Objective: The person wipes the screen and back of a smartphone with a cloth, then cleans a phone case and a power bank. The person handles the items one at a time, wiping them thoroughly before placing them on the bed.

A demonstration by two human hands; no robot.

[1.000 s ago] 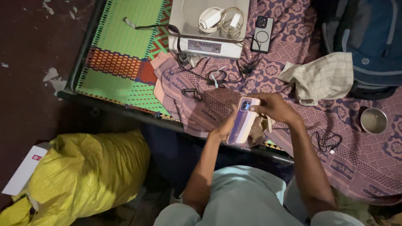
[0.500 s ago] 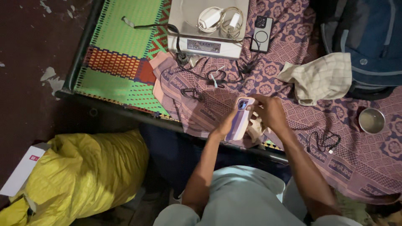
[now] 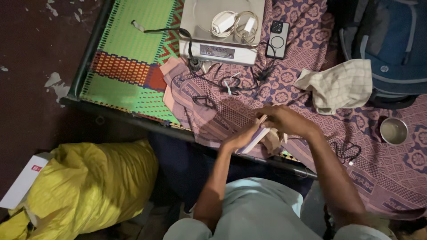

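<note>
My left hand (image 3: 240,137) and my right hand (image 3: 284,120) both hold a phone in a pale pink and purple case (image 3: 256,138) over the front edge of the bed. The phone is tilted so I see mostly its edge. My right hand covers its top end. A crumpled beige cloth (image 3: 272,141) lies just under the hands. The patterned purple bedsheet (image 3: 311,75) is beneath everything.
A weighing scale (image 3: 209,42) with white chargers (image 3: 229,22) on it stands at the back, a dark phone (image 3: 276,40) beside it. Black cables (image 3: 344,151), a checked cloth (image 3: 340,84), a steel cup (image 3: 394,131), a blue backpack (image 3: 391,44), a yellow bag (image 3: 89,186) and white box (image 3: 22,184) lie around.
The phone has been turned from back-facing-up to nearly edge-on, and my right hand has moved over its top end. Both hands shifted slightly lower.
</note>
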